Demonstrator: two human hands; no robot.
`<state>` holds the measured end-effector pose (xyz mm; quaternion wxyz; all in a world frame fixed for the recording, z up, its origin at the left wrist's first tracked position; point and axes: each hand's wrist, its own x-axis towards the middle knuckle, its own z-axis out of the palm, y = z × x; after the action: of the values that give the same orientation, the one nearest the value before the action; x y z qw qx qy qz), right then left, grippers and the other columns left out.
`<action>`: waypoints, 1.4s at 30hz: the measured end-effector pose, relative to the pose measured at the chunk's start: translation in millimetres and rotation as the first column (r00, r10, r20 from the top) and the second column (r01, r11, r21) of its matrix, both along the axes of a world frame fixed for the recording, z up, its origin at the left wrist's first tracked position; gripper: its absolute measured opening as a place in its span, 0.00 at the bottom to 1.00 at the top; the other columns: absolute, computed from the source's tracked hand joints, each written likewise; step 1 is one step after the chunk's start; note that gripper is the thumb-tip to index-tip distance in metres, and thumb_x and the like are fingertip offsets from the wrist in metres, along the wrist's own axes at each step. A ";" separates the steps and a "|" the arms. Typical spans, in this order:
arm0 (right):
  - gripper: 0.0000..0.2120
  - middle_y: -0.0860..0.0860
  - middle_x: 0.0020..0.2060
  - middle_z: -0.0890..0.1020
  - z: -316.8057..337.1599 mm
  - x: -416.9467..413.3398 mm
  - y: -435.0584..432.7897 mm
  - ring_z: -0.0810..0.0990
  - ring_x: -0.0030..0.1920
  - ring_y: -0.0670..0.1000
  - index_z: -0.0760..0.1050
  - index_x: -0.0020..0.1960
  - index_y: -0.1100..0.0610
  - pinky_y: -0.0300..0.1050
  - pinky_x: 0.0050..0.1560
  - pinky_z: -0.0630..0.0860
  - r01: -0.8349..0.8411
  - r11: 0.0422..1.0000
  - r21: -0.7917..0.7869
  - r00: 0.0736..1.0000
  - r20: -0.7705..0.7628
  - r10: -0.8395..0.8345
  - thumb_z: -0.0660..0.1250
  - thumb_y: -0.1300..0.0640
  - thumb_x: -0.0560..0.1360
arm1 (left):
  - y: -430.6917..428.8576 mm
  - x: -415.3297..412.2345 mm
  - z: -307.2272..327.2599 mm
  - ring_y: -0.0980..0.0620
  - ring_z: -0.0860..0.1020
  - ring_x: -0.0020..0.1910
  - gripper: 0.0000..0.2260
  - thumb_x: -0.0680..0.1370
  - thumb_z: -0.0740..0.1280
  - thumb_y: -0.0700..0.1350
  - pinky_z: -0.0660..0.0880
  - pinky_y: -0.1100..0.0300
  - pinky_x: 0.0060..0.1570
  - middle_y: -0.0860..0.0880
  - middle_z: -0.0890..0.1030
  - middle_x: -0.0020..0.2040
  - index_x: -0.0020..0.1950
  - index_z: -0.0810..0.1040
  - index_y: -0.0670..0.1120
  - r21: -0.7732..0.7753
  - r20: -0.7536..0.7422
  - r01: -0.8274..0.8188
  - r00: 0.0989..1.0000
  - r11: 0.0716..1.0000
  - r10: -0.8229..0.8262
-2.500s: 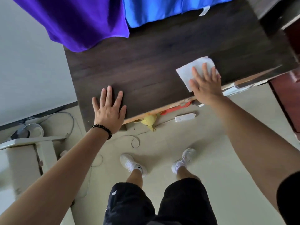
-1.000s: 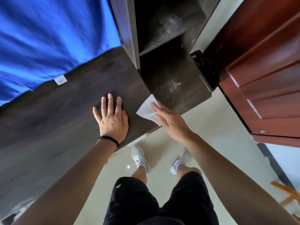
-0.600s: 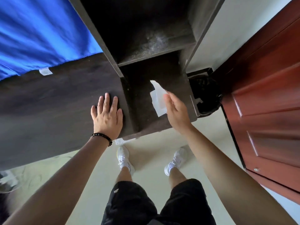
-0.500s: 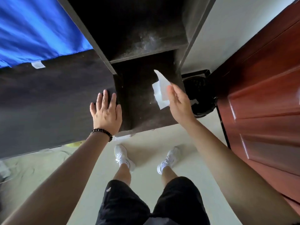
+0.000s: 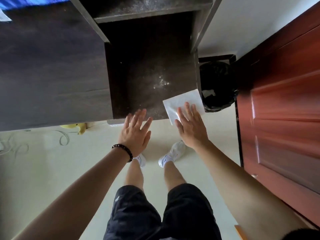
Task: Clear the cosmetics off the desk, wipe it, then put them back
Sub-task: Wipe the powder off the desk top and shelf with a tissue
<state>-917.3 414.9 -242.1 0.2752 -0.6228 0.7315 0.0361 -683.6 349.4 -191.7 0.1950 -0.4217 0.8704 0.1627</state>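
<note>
Two changes: our right hand (image 5: 190, 129) now presses the wipe (image 5: 183, 99) flat, fingers straight, on the desk's (image 5: 147, 70) front-right corner, beside the bin (image 5: 218, 84). Left hand (image 5: 135, 134) is off the top, fingers spread, empty. We judge wiping nearly done. Wipe's long axis runs left-right, right end angled away.

Two hands: left hand (image 5: 135, 134), right hand (image 5: 190, 129), near centre.
One white wipe (image 5: 181, 101), under right fingers, at near right corner of desk top.
One dark wooden desk (image 5: 52, 66); one shelf board (image 5: 147, 14) visible at its far right end.
One waste bin (image 5: 218, 80) with black liner, right of desk.
One red-brown door (image 5: 280, 101), right side.
Two white sneakers: left sneaker (image 5: 141, 159), right sneaker (image 5: 173, 152).
One beaded bracelet (image 5: 123, 151), left wrist.
One yellow object (image 5: 78, 127) on floor under desk edge, kind unclear.
One blue cloth (image 5: 26, 2), far left.
</note>
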 end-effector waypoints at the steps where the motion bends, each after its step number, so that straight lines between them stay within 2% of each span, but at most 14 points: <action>1: 0.25 0.58 0.80 0.53 0.9 -1.4 -0.7 0.49 0.79 0.61 0.58 0.79 0.54 0.56 0.77 0.53 -0.004 1.000 -0.019 1.000 -0.007 0.004 0.51 0.46 0.84 | 1.8 1.5 -7.1 0.42 0.50 0.78 0.24 0.83 0.52 0.53 0.45 0.44 0.76 0.42 0.51 0.80 0.79 0.58 0.48 0.039 0.066 -0.030 0.997 0.999 0.028; 3: 0.25 0.58 0.80 0.53 1.2 -9.6 -9.2 0.50 0.79 0.61 0.58 0.80 0.53 0.56 0.77 0.53 -0.022 0.999 -0.026 0.999 -0.040 0.021 0.51 0.48 0.85 | 1.0 4.6 -17.5 0.43 0.51 0.78 0.24 0.83 0.49 0.54 0.45 0.46 0.76 0.43 0.50 0.80 0.79 0.56 0.50 0.073 0.131 -0.088 0.988 0.993 0.077; 11: 0.24 0.59 0.79 0.54 -15.8 -31.7 -140.3 0.53 0.78 0.66 0.56 0.79 0.51 0.60 0.76 0.58 0.071 0.992 -0.100 0.986 -0.146 -0.085 0.53 0.49 0.84 | -3.5 12.3 -27.7 0.44 0.52 0.78 0.23 0.83 0.50 0.55 0.52 0.45 0.76 0.47 0.52 0.80 0.78 0.59 0.52 0.103 0.090 -0.122 0.989 0.987 0.113; 14: 0.23 0.60 0.78 0.57 -15.7 -25.6 -117.5 0.55 0.77 0.66 0.60 0.78 0.53 0.59 0.76 0.58 0.100 0.982 -0.158 0.981 -0.150 -0.124 0.53 0.51 0.84 | 0.8 13.4 -32.3 0.44 0.52 0.78 0.23 0.83 0.51 0.54 0.54 0.46 0.76 0.47 0.51 0.80 0.78 0.59 0.52 0.094 0.066 -0.136 0.989 0.986 0.130; 17: 0.21 0.60 0.78 0.60 -10.1 -10.0 -46.6 0.57 0.77 0.64 0.63 0.77 0.55 0.56 0.75 0.58 0.111 0.973 -0.202 0.974 -0.174 -0.148 0.50 0.53 0.85 | 6.4 15.4 -36.0 0.42 0.53 0.78 0.22 0.83 0.55 0.51 0.55 0.45 0.75 0.45 0.54 0.80 0.77 0.62 0.50 0.074 -0.004 -0.164 0.986 0.984 0.165; 21: 0.21 0.62 0.77 0.61 -14.4 7.4 22.5 0.57 0.78 0.64 0.66 0.75 0.60 0.54 0.76 0.59 0.202 0.952 -0.229 0.965 -0.119 -0.233 0.55 0.59 0.83 | 11.8 17.0 -40.1 0.42 0.53 0.78 0.22 0.82 0.56 0.49 0.54 0.44 0.75 0.44 0.54 0.80 0.77 0.63 0.49 0.070 -0.058 -0.194 0.978 0.978 0.198; 24: 0.21 0.64 0.75 0.63 -16.9 25.6 17.2 0.57 0.77 0.67 0.68 0.74 0.61 0.57 0.76 0.59 0.210 0.946 -0.246 0.966 -0.097 -0.240 0.55 0.56 0.83 | 9.8 19.9 -40.4 0.43 0.52 0.78 0.22 0.83 0.54 0.50 0.54 0.44 0.75 0.45 0.53 0.80 0.77 0.62 0.50 0.080 -0.069 -0.196 0.977 0.977 0.202; 29: 0.18 0.63 0.72 0.70 -14.8 60.6 -21.5 0.64 0.74 0.67 0.76 0.68 0.59 0.59 0.72 0.64 0.015 0.930 -0.367 1.000 0.004 -0.015 0.60 0.53 0.83 | 9.7 33.6 -40.7 0.40 0.58 0.77 0.21 0.83 0.56 0.48 0.56 0.42 0.74 0.43 0.59 0.78 0.75 0.67 0.47 0.052 -0.146 -0.161 0.975 0.986 0.167; 32: 0.18 0.58 0.68 0.74 -7.9 45.2 -35.7 0.67 0.73 0.64 0.78 0.62 0.56 0.57 0.69 0.68 -0.027 0.954 -0.297 0.999 -0.051 0.012 0.56 0.49 0.83 | 15.7 46.4 -43.2 0.41 0.57 0.77 0.21 0.83 0.56 0.49 0.54 0.42 0.74 0.42 0.58 0.78 0.75 0.67 0.45 0.037 -0.146 -0.178 0.972 0.983 0.182; 34: 0.16 0.60 0.62 0.76 -4.2 21.6 -36.4 0.71 0.69 0.63 0.77 0.58 0.58 0.56 0.63 0.73 0.022 0.956 -0.293 0.992 -0.112 -0.057 0.57 0.49 0.82 | 22.6 56.8 -45.1 0.41 0.55 0.78 0.22 0.83 0.56 0.50 0.52 0.42 0.75 0.42 0.56 0.79 0.76 0.65 0.44 0.033 -0.124 -0.212 0.969 0.977 0.215; 36: 0.18 0.61 0.60 0.74 -3.9 4.4 -32.3 0.75 0.63 0.60 0.74 0.63 0.59 0.55 0.57 0.76 0.115 0.949 -0.292 0.974 -0.156 -0.166 0.58 0.49 0.81 | 28.0 67.3 -46.7 0.41 0.54 0.78 0.23 0.82 0.56 0.50 0.53 0.40 0.75 0.41 0.55 0.79 0.76 0.64 0.43 0.025 -0.105 -0.252 0.962 0.967 0.253; 37: 0.20 0.62 0.62 0.72 -5.5 4.1 -30.0 0.75 0.62 0.59 0.71 0.69 0.58 0.53 0.58 0.76 0.149 0.950 -0.273 0.965 -0.171 -0.200 0.57 0.48 0.82 | 29.1 72.3 -47.4 0.40 0.54 0.78 0.24 0.82 0.56 0.51 0.53 0.39 0.74 0.41 0.55 0.79 0.76 0.63 0.43 0.023 -0.090 -0.276 0.957 0.961 0.276; 40: 0.23 0.65 0.69 0.68 -10.1 38.3 -28.6 0.66 0.72 0.64 0.63 0.77 0.55 0.56 0.69 0.67 0.163 0.957 -0.239 0.955 -0.207 -0.214 0.52 0.50 0.84 | 26.4 85.7 -49.2 0.41 0.53 0.78 0.24 0.82 0.57 0.51 0.53 0.39 0.73 0.43 0.54 0.79 0.76 0.63 0.42 0.018 -0.066 -0.339 0.938 0.940 0.340; 42: 0.22 0.64 0.75 0.62 -13.6 81.2 -28.4 0.58 0.76 0.66 0.62 0.78 0.56 0.58 0.75 0.59 0.053 0.965 -0.258 0.979 -0.175 -0.101 0.52 0.53 0.84 | 23.1 93.0 -50.3 0.43 0.51 0.78 0.24 0.82 0.57 0.50 0.52 0.39 0.74 0.45 0.52 0.80 0.76 0.62 0.42 0.029 -0.050 -0.335 0.940 0.942 0.336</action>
<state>-836.2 386.5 -255.8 0.1252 -0.6176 0.7764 -0.0097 -590.6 372.5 -242.0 0.1451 -0.5574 0.7891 0.2134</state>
